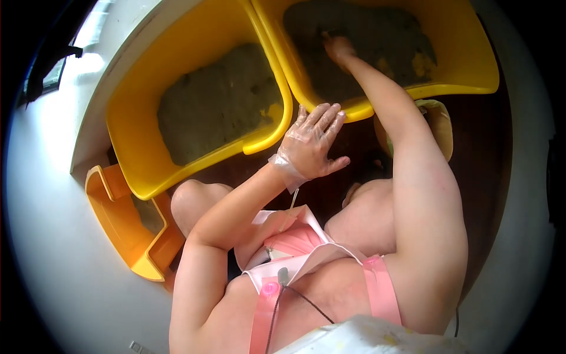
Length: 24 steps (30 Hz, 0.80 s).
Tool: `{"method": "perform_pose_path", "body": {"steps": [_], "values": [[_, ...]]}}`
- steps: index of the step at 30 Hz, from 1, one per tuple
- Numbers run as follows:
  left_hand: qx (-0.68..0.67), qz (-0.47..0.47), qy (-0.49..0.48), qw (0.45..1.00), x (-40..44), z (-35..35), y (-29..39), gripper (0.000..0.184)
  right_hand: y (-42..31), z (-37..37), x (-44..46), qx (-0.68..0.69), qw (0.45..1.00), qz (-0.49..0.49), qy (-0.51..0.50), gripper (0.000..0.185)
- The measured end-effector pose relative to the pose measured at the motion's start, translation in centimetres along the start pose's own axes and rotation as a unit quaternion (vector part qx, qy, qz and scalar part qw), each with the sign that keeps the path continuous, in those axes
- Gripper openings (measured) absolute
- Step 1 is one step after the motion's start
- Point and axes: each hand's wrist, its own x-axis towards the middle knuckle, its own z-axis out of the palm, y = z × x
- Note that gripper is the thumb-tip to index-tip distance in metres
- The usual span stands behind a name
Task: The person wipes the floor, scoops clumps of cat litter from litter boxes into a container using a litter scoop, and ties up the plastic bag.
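My left hand point(312, 140) wears a thin clear plastic glove. Its fingers are stretched out and it holds nothing; the fingertips overlap the front rim of the right yellow tub point(466, 59), and I cannot tell if they touch it. Inside that tub, over a dark grey mass point(365, 29) with yellowish patches, is my right hand point(341, 49). Its fingers look drawn together around something small near the fingertips, too indistinct to name. A second yellow tub point(138, 124) stands beside it on the left, holding a similar grey mass point(218, 106).
An orange-yellow plastic piece with a cutout point(112, 218) sits at lower left. A yellowish rounded object point(439, 127) is under my right forearm. My bare knees are close below the tubs. Pink straps point(383, 289) and a dark cord point(309, 304) cross near my body.
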Motion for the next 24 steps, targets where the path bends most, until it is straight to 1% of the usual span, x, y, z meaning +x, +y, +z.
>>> {"method": "perform_pose_path", "body": {"steps": [2, 5, 8, 11, 14, 17, 20, 24], "values": [[0.002, 0.005, -0.003, 1.000, 0.1, -0.1, -0.2, 0.088, -0.2, -0.3, -0.9, 0.073, 0.996, 0.044, -0.006, 0.048], [-0.003, 0.008, -0.005, 1.000, 0.0, -0.2, -0.1, 0.088, 1.7, 2.0, 1.3, 0.008, 1.000, 0.005, 0.000, 0.049], [0.000, 0.007, -0.005, 1.000, -0.2, -0.2, -0.4, 0.087, -0.1, 0.3, -0.7, 0.202, 0.976, 0.076, 0.028, 0.052], [-0.006, 0.012, -0.006, 1.000, -0.4, 0.0, -0.1, 0.087, -0.7, -2.4, -1.7, 0.277, 0.956, 0.100, 0.016, 0.052], [-0.005, 0.012, -0.003, 1.000, -0.5, -0.1, -0.1, 0.085, -1.6, -2.9, -2.4, 0.201, 0.974, 0.056, 0.091, 0.049], [0.000, 0.017, 0.002, 1.000, -0.1, -0.2, -0.3, 0.084, -1.0, -2.0, -1.9, 0.154, 0.977, 0.019, 0.147, 0.046], [-0.002, 0.016, 0.001, 1.000, -0.4, -0.1, -0.2, 0.084, -1.4, -2.1, -2.8, 0.211, 0.965, 0.021, 0.152, 0.045], [-0.003, 0.016, -0.002, 1.000, -0.4, -0.3, -0.1, 0.083, -1.6, -2.3, -3.3, 0.199, 0.957, 0.020, 0.211, 0.047]]}}
